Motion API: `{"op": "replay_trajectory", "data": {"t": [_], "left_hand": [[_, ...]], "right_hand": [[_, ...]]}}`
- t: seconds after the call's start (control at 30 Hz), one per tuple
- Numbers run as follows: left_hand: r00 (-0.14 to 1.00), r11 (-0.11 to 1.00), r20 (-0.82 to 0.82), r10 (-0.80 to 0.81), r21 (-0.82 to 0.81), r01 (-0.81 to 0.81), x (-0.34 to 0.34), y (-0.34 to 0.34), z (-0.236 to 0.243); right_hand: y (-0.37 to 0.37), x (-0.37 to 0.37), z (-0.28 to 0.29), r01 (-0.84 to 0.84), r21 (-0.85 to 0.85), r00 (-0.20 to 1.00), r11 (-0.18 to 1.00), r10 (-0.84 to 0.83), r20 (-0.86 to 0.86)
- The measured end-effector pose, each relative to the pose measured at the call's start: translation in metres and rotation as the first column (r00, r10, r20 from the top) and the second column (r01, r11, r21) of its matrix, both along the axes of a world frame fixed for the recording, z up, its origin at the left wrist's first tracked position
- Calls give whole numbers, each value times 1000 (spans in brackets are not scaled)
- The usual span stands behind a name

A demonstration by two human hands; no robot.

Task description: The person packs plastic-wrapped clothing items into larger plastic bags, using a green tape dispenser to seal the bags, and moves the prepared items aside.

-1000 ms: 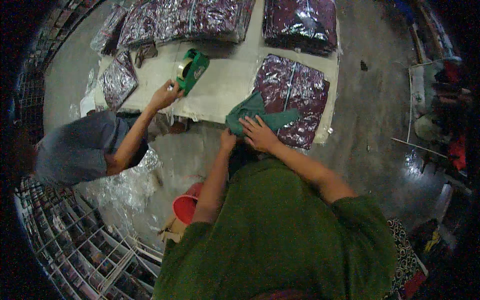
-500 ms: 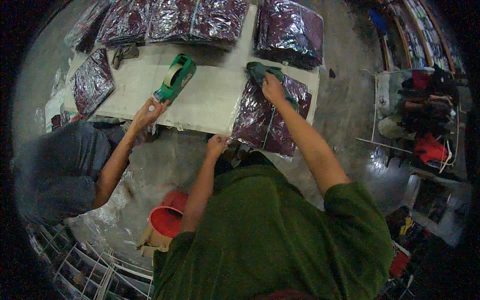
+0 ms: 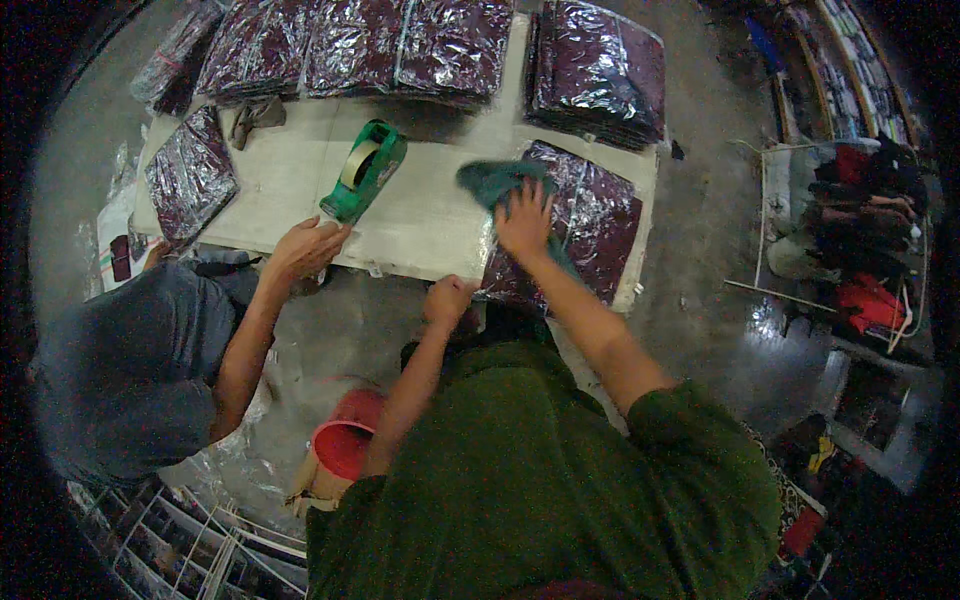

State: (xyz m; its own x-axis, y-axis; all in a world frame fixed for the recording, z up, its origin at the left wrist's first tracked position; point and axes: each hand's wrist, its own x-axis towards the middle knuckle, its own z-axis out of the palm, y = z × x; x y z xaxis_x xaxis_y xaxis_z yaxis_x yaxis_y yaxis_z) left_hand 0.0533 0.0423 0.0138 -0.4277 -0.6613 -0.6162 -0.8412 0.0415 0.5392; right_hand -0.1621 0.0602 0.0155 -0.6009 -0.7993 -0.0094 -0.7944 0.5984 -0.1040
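My right hand (image 3: pixel 524 224) lies with spread fingers on a green cloth (image 3: pixel 488 178), over a plastic-wrapped maroon garment (image 3: pixel 607 236) at the table's front right. My left hand (image 3: pixel 450 300) is closed at that package's near left corner by the table edge. Left of me, a co-worker's hand (image 3: pixel 310 250) is at the near end of a green tape dispenser (image 3: pixel 370 187) with a roll of tape in it.
The cream-topped table (image 3: pixel 280 180) bears stacks of wrapped maroon garments (image 3: pixel 350 45) and a further package (image 3: pixel 185 185). A co-worker (image 3: pixel 130 370) stands at left, a red bucket (image 3: pixel 345 445) below. A rack with clothes (image 3: pixel 840 230) is at right.
My right hand and the cloth went away from me across the package, then came back partway, the fingers now spreading. My left hand stays at the near corner; the view has shifted.
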Motion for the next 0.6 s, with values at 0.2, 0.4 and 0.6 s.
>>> {"op": "replay_trajectory", "data": {"t": [0.2,0.4,0.6], "left_hand": [[998,985,-29,-50,-166,44,1,3,-5],[994,997,-79,-72,1,73,1,-10,-18],[992,970,-94,-83,-235,59,9,-7,-43]], "right_hand": [[-52,-133,-20,29,-250,996,968,-8,85],[35,3,32,-40,-482,906,875,234,352],[139,24,56,-513,134,767,848,383,514]]}}
